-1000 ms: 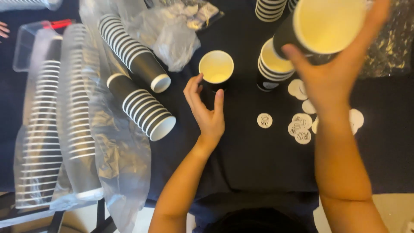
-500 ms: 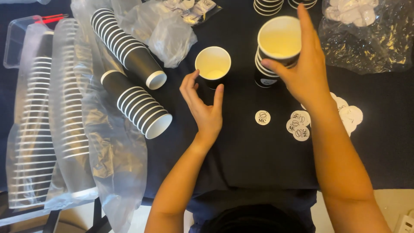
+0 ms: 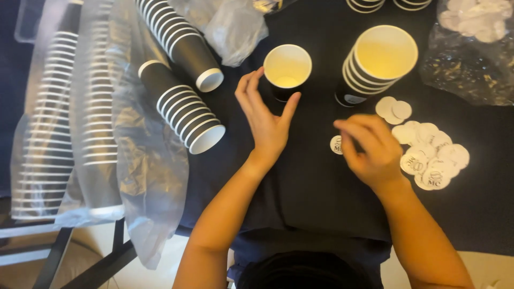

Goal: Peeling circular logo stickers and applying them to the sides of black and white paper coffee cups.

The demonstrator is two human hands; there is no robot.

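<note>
Paper cup (image 3: 287, 69), black outside and pale inside, is stood upright at upper centre of the dark tabletop (image 3: 310, 187). Left hand (image 3: 266, 119) is cupped open around its base, fingers spread. Right hand (image 3: 370, 147) is curled over round white stickers (image 3: 433, 155); pinch cannot be told. Cup judged light, thin-walled, crushable: best held low on the sidewall.

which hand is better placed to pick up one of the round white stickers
Right. The right hand hovers at the edge of the round white stickers, fingers curled beside a single sticker. The left hand is cupped around the single black cup, farther from them.
</note>
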